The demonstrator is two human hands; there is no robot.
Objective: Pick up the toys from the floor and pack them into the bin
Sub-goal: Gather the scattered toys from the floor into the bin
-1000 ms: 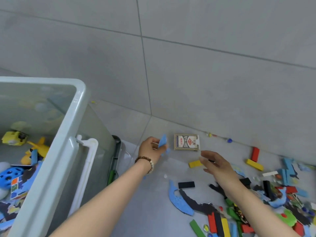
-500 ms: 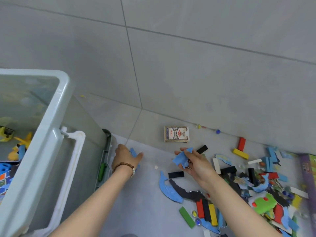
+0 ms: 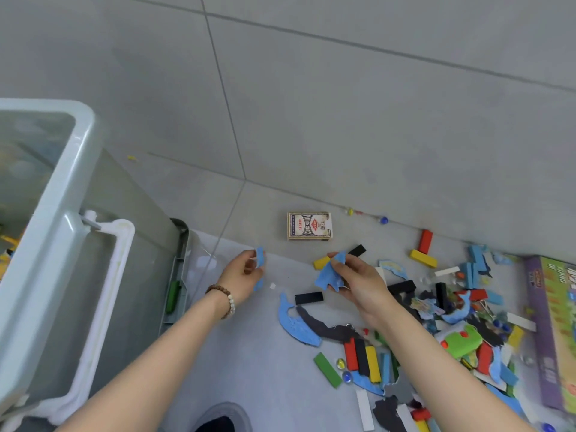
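Two blue foam scraps are off the floor (image 3: 258, 213): your left grip (image 3: 243, 275) pinches the small scrap (image 3: 260, 257), your right grip (image 3: 358, 282) pinches the big scrap (image 3: 327, 275). Bin (image 3: 56, 188) sits well left. Loose pinches could drop them short of the rim; your right forearm may scatter the pile (image 3: 361, 357).

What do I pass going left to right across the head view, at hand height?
Bin, left hand pinching a small blue piece, right hand holding a larger blue piece, purple game box.

Even, soft daylight; faint shadows, wide-angle bending at edges, slight overall softness.
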